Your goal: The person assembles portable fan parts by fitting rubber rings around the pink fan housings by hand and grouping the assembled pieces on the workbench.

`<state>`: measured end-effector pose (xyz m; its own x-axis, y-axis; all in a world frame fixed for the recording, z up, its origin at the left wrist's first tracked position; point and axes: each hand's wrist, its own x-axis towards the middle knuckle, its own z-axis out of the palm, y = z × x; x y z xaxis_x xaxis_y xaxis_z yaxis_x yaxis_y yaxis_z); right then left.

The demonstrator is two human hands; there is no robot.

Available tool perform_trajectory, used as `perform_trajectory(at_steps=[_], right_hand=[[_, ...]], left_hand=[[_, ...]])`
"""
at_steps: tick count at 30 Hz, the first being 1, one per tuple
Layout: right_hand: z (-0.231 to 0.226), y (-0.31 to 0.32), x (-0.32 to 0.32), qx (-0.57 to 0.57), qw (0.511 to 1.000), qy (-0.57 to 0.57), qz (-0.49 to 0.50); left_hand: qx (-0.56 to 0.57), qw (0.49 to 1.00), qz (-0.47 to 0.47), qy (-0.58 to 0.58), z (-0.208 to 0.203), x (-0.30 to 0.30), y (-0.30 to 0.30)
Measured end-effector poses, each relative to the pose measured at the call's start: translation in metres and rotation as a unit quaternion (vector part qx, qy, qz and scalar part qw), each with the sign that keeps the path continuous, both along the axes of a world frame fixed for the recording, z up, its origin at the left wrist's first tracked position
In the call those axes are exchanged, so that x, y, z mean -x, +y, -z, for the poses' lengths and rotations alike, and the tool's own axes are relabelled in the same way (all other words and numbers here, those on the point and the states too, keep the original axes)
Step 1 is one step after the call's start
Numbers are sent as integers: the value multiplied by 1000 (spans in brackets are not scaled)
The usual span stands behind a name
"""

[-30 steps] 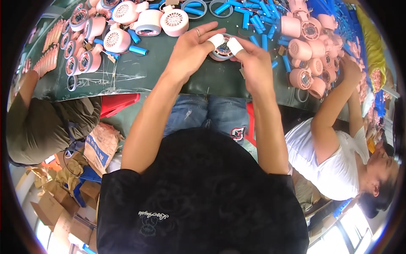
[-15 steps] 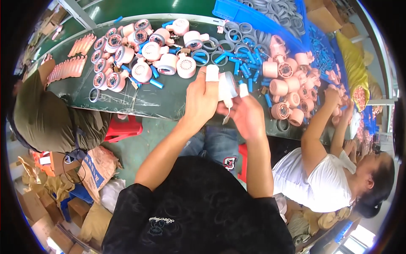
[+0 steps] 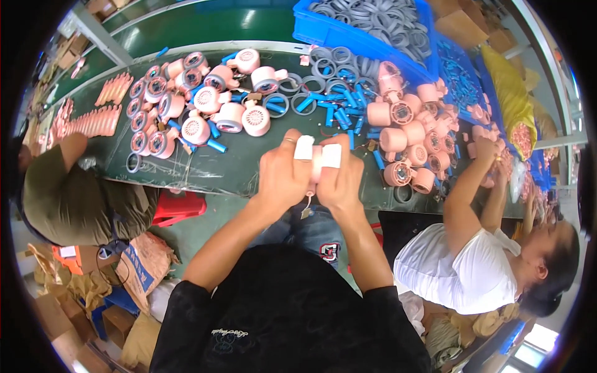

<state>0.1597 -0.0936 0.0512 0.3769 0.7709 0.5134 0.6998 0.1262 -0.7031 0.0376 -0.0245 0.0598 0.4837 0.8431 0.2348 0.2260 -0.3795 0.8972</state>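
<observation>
Both my left hand (image 3: pixel 278 173) and my right hand (image 3: pixel 341 180) are closed around a pink fan housing (image 3: pixel 316 165) over the near edge of the table. My thumbs, wrapped in white tape, lie side by side against it. My fingers hide most of the housing, including any ring on it. From its lower end a small circuit board (image 3: pixel 306 213) dangles on a wire. Beyond my left hand are several pink fan housings (image 3: pixel 211 99), some fitted with grey rings. Blue cylindrical cells (image 3: pixel 341 117) and loose grey rings (image 3: pixel 323 67) lie ahead.
A blue crate (image 3: pixel 305 26) heaped with grey rings stands at the back. More pink housings (image 3: pixel 393 140) pile up on the right. Pink handle parts (image 3: pixel 99 121) lie far left. One co-worker in a white shirt (image 3: pixel 454 267) reaches in from the right; another in olive (image 3: pixel 87 193) sits left.
The housing has turned in my hands, and its grey ring no longer shows. My right hand has closed on it opposite the left. Both hands sit lower in view.
</observation>
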Motion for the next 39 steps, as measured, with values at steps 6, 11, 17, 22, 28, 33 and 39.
perform_trajectory(at_steps=[6,11,17,22,28,33,39], right_hand=[[-20,-4,-61,95,994,-38,35],[-19,-3,-160,128,936,-274,179],[-6,62,-198,247,856,-347,292],[-18,60,-201,284,898,-207,265],[-1,67,-217,221,885,-344,222],[1,84,-238,215,914,-332,90],[-15,84,-246,79,917,-384,71]], left_hand=[[297,938,124,-132,14,27,44],[187,976,83,-74,-34,46,116],[-10,998,45,-48,-47,58,220],[-57,993,-99,38,-44,124,273],[-127,948,-200,211,-36,207,295],[-135,958,-214,137,-18,203,325],[-33,969,-118,212,27,213,391]])
